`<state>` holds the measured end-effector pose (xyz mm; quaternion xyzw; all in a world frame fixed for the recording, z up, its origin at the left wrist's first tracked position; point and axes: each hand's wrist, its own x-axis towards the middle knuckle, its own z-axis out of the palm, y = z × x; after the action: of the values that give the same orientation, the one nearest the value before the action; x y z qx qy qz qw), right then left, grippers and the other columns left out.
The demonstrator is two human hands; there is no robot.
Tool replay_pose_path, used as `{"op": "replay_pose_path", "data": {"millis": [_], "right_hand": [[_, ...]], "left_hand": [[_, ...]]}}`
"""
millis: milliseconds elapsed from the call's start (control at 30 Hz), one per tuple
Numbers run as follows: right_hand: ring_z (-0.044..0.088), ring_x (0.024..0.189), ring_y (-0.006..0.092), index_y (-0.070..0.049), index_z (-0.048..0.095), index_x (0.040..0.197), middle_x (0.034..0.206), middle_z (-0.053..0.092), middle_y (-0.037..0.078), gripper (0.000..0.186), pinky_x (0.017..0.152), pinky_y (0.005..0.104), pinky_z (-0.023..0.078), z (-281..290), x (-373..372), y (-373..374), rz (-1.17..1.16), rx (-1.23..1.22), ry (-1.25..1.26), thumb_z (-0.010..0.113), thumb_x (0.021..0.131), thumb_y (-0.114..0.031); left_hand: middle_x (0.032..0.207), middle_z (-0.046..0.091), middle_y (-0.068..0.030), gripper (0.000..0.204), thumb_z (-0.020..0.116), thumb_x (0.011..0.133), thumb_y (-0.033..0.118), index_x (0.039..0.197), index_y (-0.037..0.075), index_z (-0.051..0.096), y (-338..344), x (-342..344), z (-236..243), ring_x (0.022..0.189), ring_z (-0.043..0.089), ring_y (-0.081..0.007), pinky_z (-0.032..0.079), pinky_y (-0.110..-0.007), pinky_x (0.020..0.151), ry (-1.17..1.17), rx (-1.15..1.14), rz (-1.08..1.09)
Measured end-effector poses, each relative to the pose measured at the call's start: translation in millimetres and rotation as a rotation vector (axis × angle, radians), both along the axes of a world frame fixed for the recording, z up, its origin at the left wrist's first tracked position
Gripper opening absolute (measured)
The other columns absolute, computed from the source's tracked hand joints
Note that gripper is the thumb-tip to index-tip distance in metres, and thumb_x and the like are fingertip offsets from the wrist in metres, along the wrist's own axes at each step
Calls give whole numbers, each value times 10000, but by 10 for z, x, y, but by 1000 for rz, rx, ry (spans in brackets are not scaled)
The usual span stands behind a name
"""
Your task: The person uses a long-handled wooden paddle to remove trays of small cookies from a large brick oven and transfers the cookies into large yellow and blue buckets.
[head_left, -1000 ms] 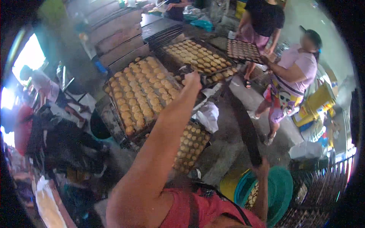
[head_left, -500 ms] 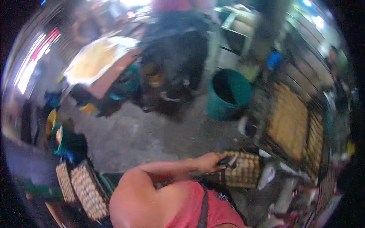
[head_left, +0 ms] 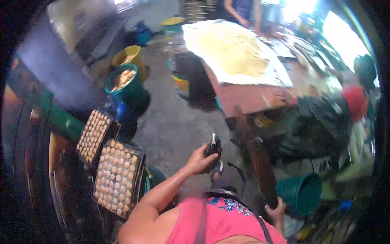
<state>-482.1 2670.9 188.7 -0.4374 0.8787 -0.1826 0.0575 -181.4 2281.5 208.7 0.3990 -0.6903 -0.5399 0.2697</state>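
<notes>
The held bundle is black with white, the long strip brown, the biscuits tan, the top pink, blue-speckled

The middle of the room is occupied by a grey, stained floor. At the far side, the space is closed by a pale grey wall. On the left, a large grey panel is seen, and its material cannot be told. On the right, a reddish-brown table is partly covered by a white sheet. Behind it, strong white light is let in through a bright window, whose details are washed out.
</notes>
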Motion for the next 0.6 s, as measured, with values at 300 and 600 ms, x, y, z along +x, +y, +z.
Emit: {"op": "replay_pose_path", "data": {"millis": [300, 600], "right_hand": [[576, 1069, 309, -10, 551, 1231, 1170, 590, 178, 668, 912, 398, 469, 1088, -158, -5699, 728, -437, -164, 790, 651, -240], [611, 967, 283, -50, 619, 1184, 1050, 630, 166, 556, 856, 372, 485, 1444, 1355, -9670, 951, -343, -243, 770, 681, -233]], "left_hand": [[1121, 624, -252, 671, 691, 801, 378, 1255, -74, 492, -1920, 926, 244, 1046, 620, -309, 465, -377, 906, -289, 29, 577], [1032, 671, -157, 496, 705, 810, 264, 1179, -34, 560, -3926, 2038, -360, 960, 638, -240, 479, -340, 834, -141, 286, 944]]}}
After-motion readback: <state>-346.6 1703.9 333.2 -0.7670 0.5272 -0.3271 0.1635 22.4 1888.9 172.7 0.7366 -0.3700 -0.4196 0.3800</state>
